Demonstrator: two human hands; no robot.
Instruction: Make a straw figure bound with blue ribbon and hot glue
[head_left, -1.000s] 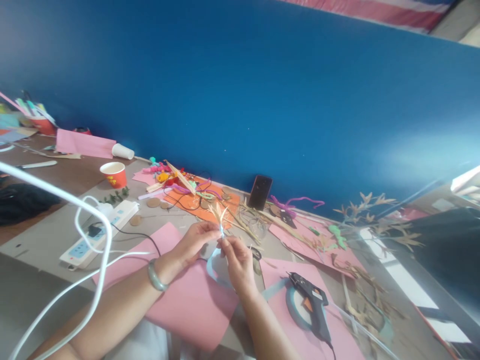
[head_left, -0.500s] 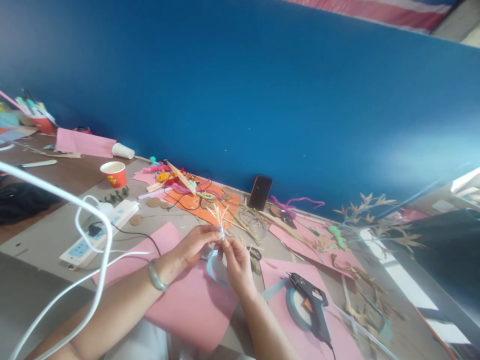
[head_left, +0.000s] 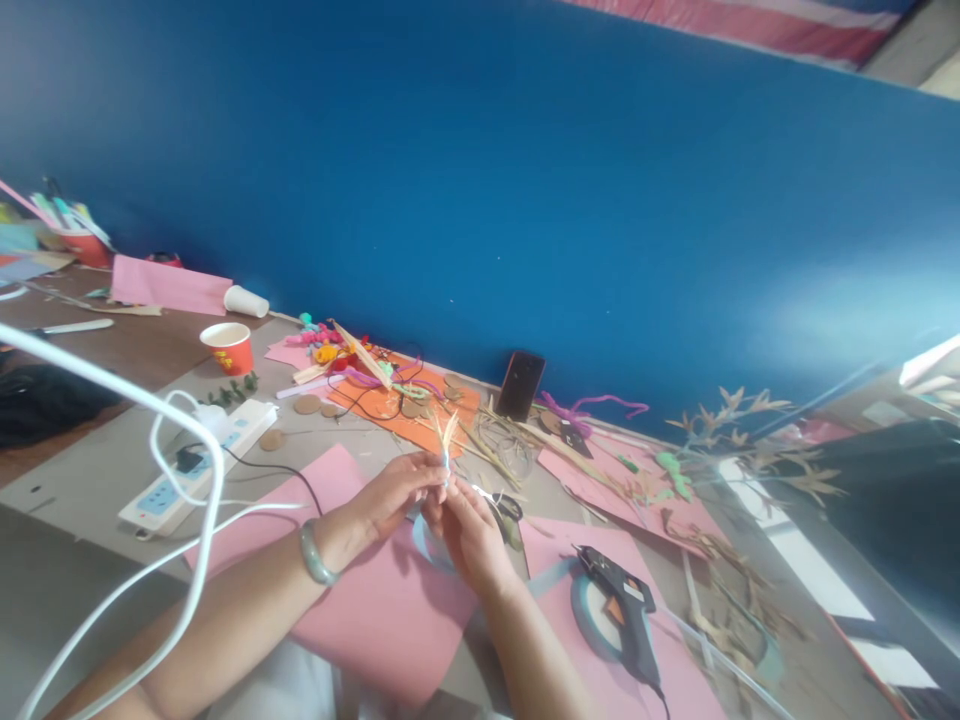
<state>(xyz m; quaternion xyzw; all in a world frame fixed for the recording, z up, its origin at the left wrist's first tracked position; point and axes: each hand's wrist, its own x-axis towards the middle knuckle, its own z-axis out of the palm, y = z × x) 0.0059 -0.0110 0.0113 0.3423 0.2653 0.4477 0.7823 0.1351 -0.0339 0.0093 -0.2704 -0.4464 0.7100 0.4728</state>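
Note:
Above a pink paper sheet (head_left: 375,610), both hands meet on a small tuft of straw-coloured fibres (head_left: 448,434) that fans upward. My left hand (head_left: 390,492), with a green bangle on its wrist, pinches the tuft's base from the left. My right hand (head_left: 465,530) closes its fingers around the same base from below and the right. A pale blue strip (head_left: 427,540) lies on the table just under the hands.
A black glue gun (head_left: 626,610) lies at the right on pink paper. Scissors (head_left: 502,505) sit just beyond the hands. A white power strip (head_left: 199,465) with white cables is at the left, a red paper cup (head_left: 229,348) behind it, and a dark phone (head_left: 521,385) leans on the blue wall.
My right hand has dropped a little and drawn in under the tuft's base. The fibres, spread wider before, now stand closer together. The left hand has barely moved.

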